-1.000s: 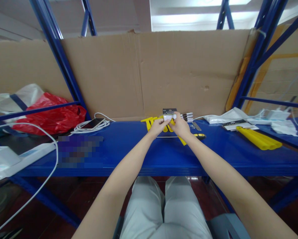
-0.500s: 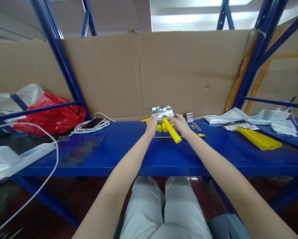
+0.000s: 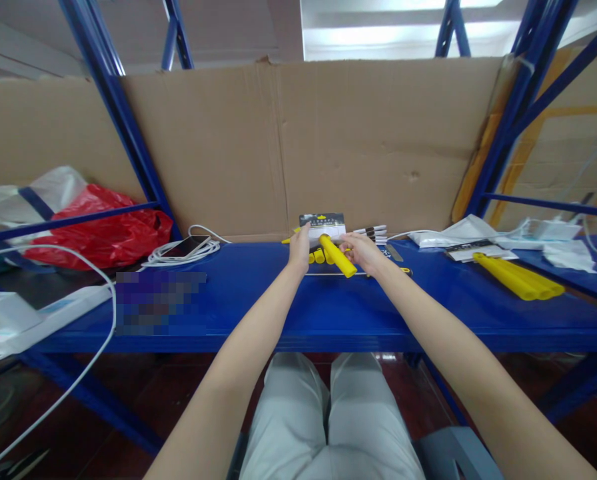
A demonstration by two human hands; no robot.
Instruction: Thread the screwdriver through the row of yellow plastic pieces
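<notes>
Between my hands is a carded pack (image 3: 322,221) with a dark, hole-punched header and a pale lower part. A yellow tube-like handle (image 3: 339,257) sticks out from it toward me. My left hand (image 3: 300,248) is closed on the pack's left edge. At the right edge my right hand (image 3: 360,252) has its fingers bent, thumb and fingertips against the pack. Below and behind lie several more yellow handles (image 3: 319,256), partly covered by the pack. White-and-dark pens (image 3: 377,233) lie just past my right hand, beside a small grey flat piece (image 3: 394,253).
At right on the blue table (image 3: 258,307) lie yellow handles (image 3: 521,277) with a card (image 3: 473,251) and white plastic packaging (image 3: 453,233). A phone (image 3: 188,247) with coiled white cable, a red bag (image 3: 113,227) and a power strip (image 3: 53,320) are left. Cardboard (image 3: 353,147) closes the back.
The pack has tilted so its dark header now shows instead of a shiny glare, and the yellow handle has shifted slightly left and away from me. Both hands moved a little with it.
</notes>
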